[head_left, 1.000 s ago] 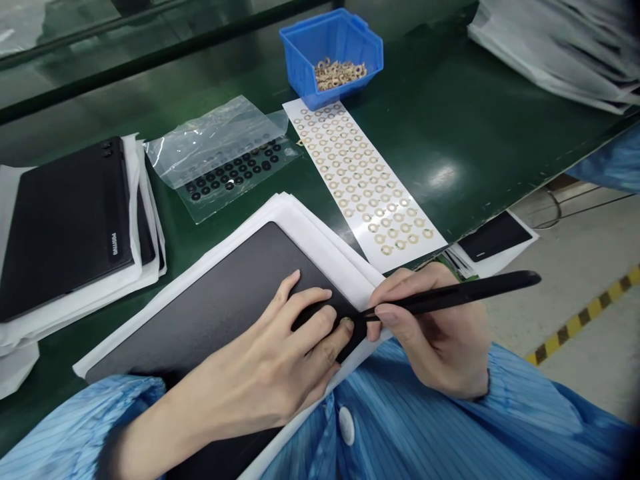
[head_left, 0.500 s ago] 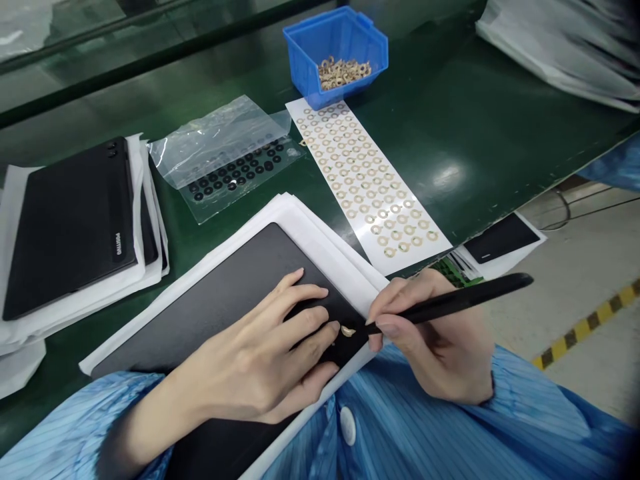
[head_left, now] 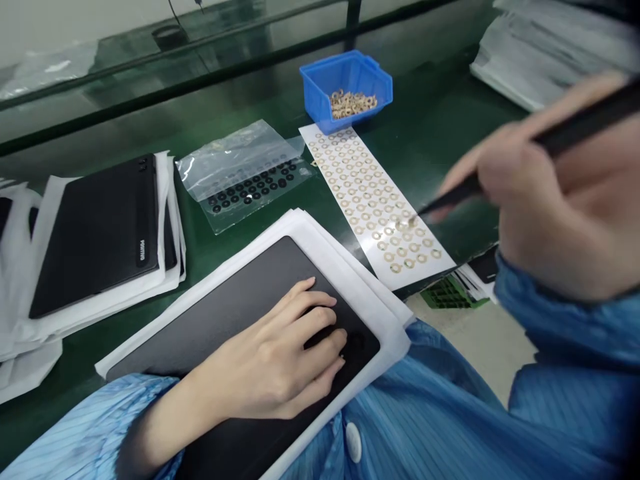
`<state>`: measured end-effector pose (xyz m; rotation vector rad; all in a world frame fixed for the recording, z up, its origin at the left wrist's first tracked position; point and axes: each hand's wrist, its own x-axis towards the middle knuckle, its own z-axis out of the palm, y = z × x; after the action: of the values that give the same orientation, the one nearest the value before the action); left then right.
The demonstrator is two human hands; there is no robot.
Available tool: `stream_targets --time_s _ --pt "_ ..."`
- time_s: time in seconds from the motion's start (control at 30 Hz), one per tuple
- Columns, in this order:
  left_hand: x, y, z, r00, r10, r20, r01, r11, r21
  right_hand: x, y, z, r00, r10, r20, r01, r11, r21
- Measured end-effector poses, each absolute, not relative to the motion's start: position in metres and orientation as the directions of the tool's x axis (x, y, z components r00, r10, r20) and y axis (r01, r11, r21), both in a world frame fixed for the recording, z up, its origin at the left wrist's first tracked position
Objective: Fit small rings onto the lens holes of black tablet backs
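Note:
My left hand (head_left: 280, 360) lies on a dark tablet (head_left: 235, 307), fingers spread and resting on its surface. Under that tablet are sheets of white wrapping (head_left: 320, 233). My right hand (head_left: 555, 193), blurred by motion, is closed round black pointed tweezers (head_left: 460, 190). Their tip is over a white sheet (head_left: 380, 200) with rows of small tan ring stickers (head_left: 390, 257). A small pale piece shows blurred at the tip; whether the tweezers grip it I cannot tell.
Behind the sheet stands a blue bin (head_left: 320, 100) of small tan rings. A clear bag (head_left: 250, 180) with black rings lies left of it. Wrapped tablets (head_left: 100, 240) are stacked at the left, wrapped items (head_left: 520, 60) at far right. A green crate (head_left: 453, 293) sits below the table edge.
My right hand has moved up and right with the tweezers, from the tablet's corner to the sticker sheet. The small tan piece no longer shows at that corner. My left hand stays on the tablet.

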<state>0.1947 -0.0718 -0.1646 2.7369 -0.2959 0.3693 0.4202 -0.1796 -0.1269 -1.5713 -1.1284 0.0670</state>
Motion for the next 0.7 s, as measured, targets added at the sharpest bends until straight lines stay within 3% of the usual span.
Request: stream_targets --time_s 0.07,0.13,0.2,0.33,0.5,0.6,0.7 --pt "0.195 -0.072 -0.165 0.946 -0.151 0.287 -0.244 -0.915 0.321 0.449 -0.147 -0.110 0.465 0.641 0.611 0.688 0.173 -0.705" --pt "0.195 -0.072 -0.166 0.947 -0.148 0.284 -0.238 -0.919 0.314 0.479 -0.107 -0.103 0.438 0.657 0.614 0.676 0.210 -0.707" --pt "0.195 -0.072 -0.166 0.950 -0.142 0.279 -0.229 -0.923 0.308 0.507 -0.064 -0.104 0.495 0.638 0.590 0.643 0.187 -0.742" --pt "0.195 -0.072 -0.167 0.951 -0.136 0.279 -0.222 -0.926 0.305 0.542 -0.004 -0.118 0.503 0.718 0.482 0.636 0.071 -0.769" --pt "0.197 -0.068 -0.167 0.942 -0.140 0.305 -0.236 -0.922 0.306 0.541 0.006 -0.112 0.402 0.751 0.524 0.733 0.080 -0.676" --pt "0.200 -0.056 -0.167 0.939 -0.012 0.345 -0.113 -0.956 0.273 0.517 -0.001 -0.102 0.268 0.795 0.544 0.796 0.136 -0.590" --pt "0.202 -0.037 -0.170 0.894 0.297 0.335 0.226 -0.946 0.234 0.476 -0.002 -0.104 0.013 0.874 0.486 0.852 0.245 -0.463"
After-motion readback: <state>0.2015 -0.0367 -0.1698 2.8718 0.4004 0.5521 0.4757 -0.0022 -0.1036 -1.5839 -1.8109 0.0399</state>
